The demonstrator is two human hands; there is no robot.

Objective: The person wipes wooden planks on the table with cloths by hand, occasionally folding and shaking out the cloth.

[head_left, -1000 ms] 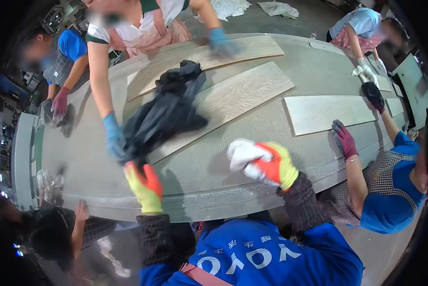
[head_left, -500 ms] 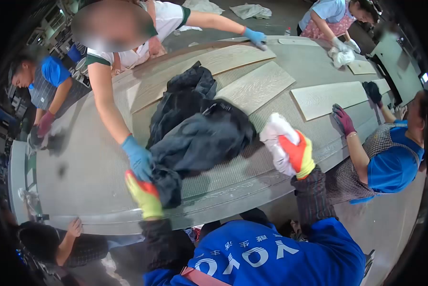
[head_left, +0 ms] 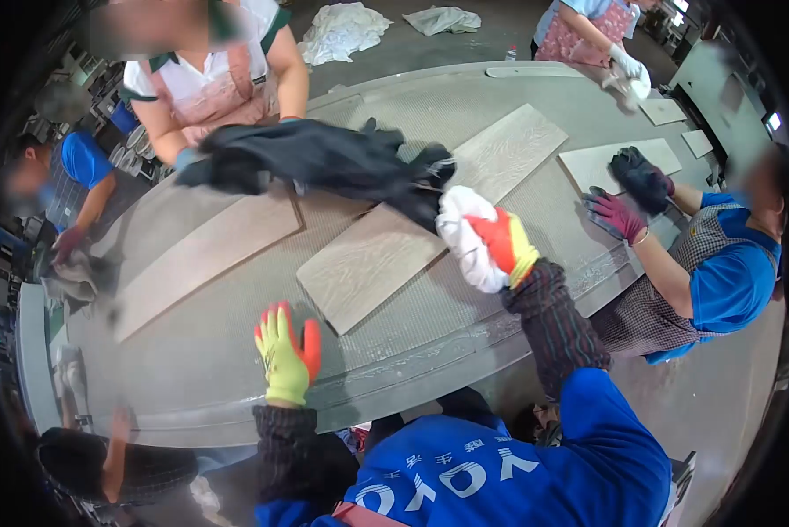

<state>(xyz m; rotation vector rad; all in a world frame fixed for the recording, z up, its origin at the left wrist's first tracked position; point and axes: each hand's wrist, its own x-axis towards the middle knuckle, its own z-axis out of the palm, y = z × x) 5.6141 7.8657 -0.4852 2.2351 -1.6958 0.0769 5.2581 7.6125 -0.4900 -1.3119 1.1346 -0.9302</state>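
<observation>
White cloth (head_left: 470, 253) pinched in the right hand (head_left: 508, 241), left hand (head_left: 287, 353) spread open, I log dark fabric (head_left: 315, 158) now off the near end of the wood-grain plank (head_left: 363, 274), apparently easing access.

We find one head-worn fisheye view facing forward and down across the ribbed worktable (head_left: 464, 325), near the left hand (head_left: 287, 356) and right hand (head_left: 505, 246).
</observation>
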